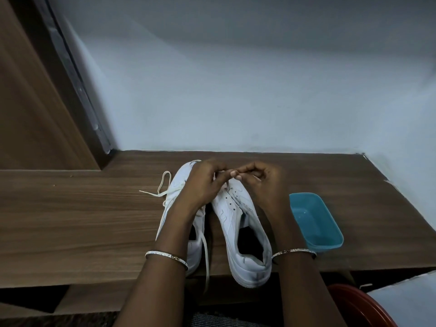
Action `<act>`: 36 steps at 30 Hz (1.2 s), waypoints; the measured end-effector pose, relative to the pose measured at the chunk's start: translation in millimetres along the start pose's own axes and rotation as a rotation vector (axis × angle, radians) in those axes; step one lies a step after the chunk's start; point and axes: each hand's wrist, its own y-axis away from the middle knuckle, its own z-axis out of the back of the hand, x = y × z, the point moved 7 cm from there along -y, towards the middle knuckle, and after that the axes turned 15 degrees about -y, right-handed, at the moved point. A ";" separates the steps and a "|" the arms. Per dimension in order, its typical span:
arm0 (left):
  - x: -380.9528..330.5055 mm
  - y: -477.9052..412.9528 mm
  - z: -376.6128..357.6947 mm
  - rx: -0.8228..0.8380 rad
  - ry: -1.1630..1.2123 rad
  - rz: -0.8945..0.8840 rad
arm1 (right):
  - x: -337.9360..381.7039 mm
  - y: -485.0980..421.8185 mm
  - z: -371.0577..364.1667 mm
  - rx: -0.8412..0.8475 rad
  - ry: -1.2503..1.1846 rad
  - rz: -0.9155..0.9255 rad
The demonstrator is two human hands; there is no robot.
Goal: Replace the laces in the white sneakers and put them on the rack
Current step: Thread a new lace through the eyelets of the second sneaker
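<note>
Now left hand [203,185] and right hand [264,182] pinch a lace [227,184] over the unlaced sneaker [238,223]. Uneven pulling may leave lopsided ends.

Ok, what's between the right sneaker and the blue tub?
In the head view, only the person's right forearm crosses between the right sneaker and the blue tub; nothing else sits there.
</note>
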 end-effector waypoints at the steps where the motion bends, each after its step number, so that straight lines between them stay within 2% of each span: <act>1: 5.8 -0.3 2.3 -0.026 -0.015 0.025 | -0.1 -0.4 3.1 -0.015 0.011 0.005; 6: 15.8 -0.3 5.1 -0.067 -0.044 0.104 | -5.9 -1.0 10.4 -0.049 0.014 -0.012; 12: 5.3 -1.0 -1.0 0.021 0.034 0.082 | -4.7 0.8 -6.7 0.078 -0.092 -0.039; 16: 5.8 0.0 0.2 0.035 0.048 0.086 | -13.6 2.3 -5.5 -0.008 -0.176 -0.138; 19: 10.5 -0.8 -0.5 0.063 0.067 0.130 | -18.2 1.6 4.4 -0.088 -0.109 -0.130; 24: -2.7 4.2 -1.4 0.114 0.053 0.104 | -16.4 1.6 -2.2 -0.025 -0.189 -0.139; 30: 10.8 5.9 -8.8 0.147 0.407 0.237 | -3.0 6.7 -9.7 0.090 -0.307 -0.122; 36: 9.1 4.3 -7.4 0.096 0.226 0.245 | -8.6 7.0 -10.4 0.054 -0.240 -0.177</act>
